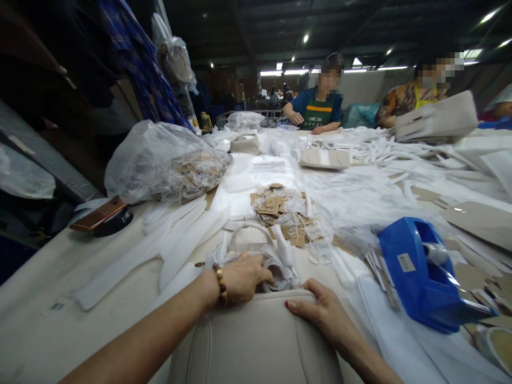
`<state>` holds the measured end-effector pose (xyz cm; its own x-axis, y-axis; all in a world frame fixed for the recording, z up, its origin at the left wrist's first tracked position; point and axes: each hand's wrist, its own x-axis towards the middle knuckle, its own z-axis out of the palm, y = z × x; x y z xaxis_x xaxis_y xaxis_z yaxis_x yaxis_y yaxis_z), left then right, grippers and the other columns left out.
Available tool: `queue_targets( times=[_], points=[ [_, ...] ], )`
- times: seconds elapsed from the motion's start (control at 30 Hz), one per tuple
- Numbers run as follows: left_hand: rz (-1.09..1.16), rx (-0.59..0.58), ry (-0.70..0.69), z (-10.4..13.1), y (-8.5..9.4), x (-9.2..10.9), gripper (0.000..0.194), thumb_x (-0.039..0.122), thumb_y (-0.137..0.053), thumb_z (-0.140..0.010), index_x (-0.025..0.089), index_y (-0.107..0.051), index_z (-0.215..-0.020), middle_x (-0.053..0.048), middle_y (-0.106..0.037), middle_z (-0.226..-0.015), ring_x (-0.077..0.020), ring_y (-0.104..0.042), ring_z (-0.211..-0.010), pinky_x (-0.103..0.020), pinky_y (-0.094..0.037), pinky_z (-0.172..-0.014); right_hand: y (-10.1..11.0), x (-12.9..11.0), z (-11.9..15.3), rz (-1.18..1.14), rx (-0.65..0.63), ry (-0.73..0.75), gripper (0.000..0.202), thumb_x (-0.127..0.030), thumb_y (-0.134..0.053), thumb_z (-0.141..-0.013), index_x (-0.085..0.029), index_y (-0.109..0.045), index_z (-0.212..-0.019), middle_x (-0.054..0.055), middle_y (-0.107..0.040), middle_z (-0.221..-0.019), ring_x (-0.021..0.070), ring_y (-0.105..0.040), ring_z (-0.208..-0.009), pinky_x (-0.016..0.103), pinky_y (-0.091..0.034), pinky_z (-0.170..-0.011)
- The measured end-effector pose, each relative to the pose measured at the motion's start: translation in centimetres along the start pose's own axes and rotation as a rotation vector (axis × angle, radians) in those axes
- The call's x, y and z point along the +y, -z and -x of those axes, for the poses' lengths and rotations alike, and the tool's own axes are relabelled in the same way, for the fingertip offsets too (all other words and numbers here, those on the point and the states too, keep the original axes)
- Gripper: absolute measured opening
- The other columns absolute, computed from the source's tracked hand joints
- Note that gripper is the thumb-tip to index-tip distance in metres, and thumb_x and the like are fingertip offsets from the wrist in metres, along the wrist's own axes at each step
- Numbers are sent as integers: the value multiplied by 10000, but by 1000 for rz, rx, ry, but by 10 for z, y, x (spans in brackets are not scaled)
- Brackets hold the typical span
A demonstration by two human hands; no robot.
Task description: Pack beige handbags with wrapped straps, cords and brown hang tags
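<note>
A light beige handbag [256, 336] with stitched seams stands close in front of me at the bottom centre. My right hand [326, 309] grips its top right edge, thumb on the near face and fingers behind. Over the bag's top edge my left hand [244, 277] reaches with its fingers curled down; the fingertips are mostly hidden, and what they hold I cannot make out. Beside those fingers lies a rolled strap in white wrapping [278, 274]. A curved bag handle [250, 234] rises just beyond. On my left wrist is a bead bracelet [220, 282].
Brown hang tags [280, 208] with strings are heaped ahead. A blue tape dispenser [416, 272] stands right. White foam strips [176, 240] and a plastic bag of tags [168, 160] lie left. Two co-workers sit across, one near a beige bag [440, 120].
</note>
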<state>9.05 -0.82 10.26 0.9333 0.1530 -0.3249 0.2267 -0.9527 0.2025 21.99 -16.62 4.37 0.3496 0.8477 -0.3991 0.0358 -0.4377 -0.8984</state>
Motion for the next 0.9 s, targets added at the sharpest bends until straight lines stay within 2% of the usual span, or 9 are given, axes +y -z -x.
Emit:
queue_targets(
  times=[0.13,0.23,0.37,0.5,0.63,0.7,0.77,0.83,0.9],
  points=[
    [-91,71,-38,-3,-10,-2,215,171,-511,-783,224,-695,-882,-75,-573,-833,-221,-536,-804,-310,-404,-682,0,0,1,5,12,15,415,-544,-671,-608,-180,-525,-743,-20,-561,-658,171,-526,-663,251,-382,-593],
    [-88,113,-23,-6,-17,-5,190,207,-500,-813,177,-688,-819,-86,-566,-823,-229,-523,-799,-322,-397,-686,1,0,4,7,-8,14,420,-546,-657,-629,-175,-525,-777,-4,-588,-696,181,-542,-689,257,-394,-607],
    [-6,205,19,-4,-22,-15,180,218,-505,-848,151,-670,-873,-70,-561,-848,-185,-524,-819,-273,-403,-716,1,-1,2,59,18,16,415,-541,-657,-620,-177,-509,-753,-5,-570,-677,172,-525,-668,252,-380,-586],
    [84,245,11,-1,-22,-21,125,157,-572,-810,150,-651,-906,-35,-566,-861,-132,-538,-809,-205,-412,-700,-3,-5,-8,174,91,-30,359,-458,-670,-588,-164,-531,-741,17,-593,-698,198,-545,-710,261,-370,-599],
    [83,226,-31,9,-17,-13,157,152,-606,-761,178,-656,-907,-44,-590,-866,-180,-550,-842,-282,-437,-765,-6,-6,-14,230,139,-51,315,-401,-673,-576,-158,-547,-732,33,-619,-725,215,-561,-743,264,-360,-610],
    [95,271,63,13,-11,-5,297,94,-550,-748,196,-619,-1018,-46,-603,-967,-185,-548,-930,-301,-429,-845,-7,-4,-15,222,152,-44,311,-405,-667,-582,-162,-550,-735,29,-627,-728,213,-566,-753,259,-361,-616],
    [103,359,288,9,-5,0,418,22,-433,-755,179,-556,-1122,-53,-591,-1086,-168,-524,-1032,-287,-398,-919,-8,-2,-15,217,158,-42,305,-402,-666,-579,-167,-549,-733,24,-633,-720,209,-571,-748,253,-359,-611],
    [86,413,521,-3,-2,1,424,-10,-340,-778,122,-540,-1127,-94,-581,-1128,-181,-511,-1076,-300,-385,-942,-9,0,-14,218,155,-42,303,-401,-664,-574,-172,-542,-731,24,-634,-712,208,-572,-740,250,-355,-602],
    [56,368,628,-21,-2,-4,343,18,-323,-827,79,-574,-1052,-139,-603,-1073,-224,-536,-1046,-363,-403,-918,-11,3,-14,217,153,-36,320,-438,-648,-581,-179,-526,-725,25,-626,-701,212,-567,-733,254,-350,-595]
  ],
)
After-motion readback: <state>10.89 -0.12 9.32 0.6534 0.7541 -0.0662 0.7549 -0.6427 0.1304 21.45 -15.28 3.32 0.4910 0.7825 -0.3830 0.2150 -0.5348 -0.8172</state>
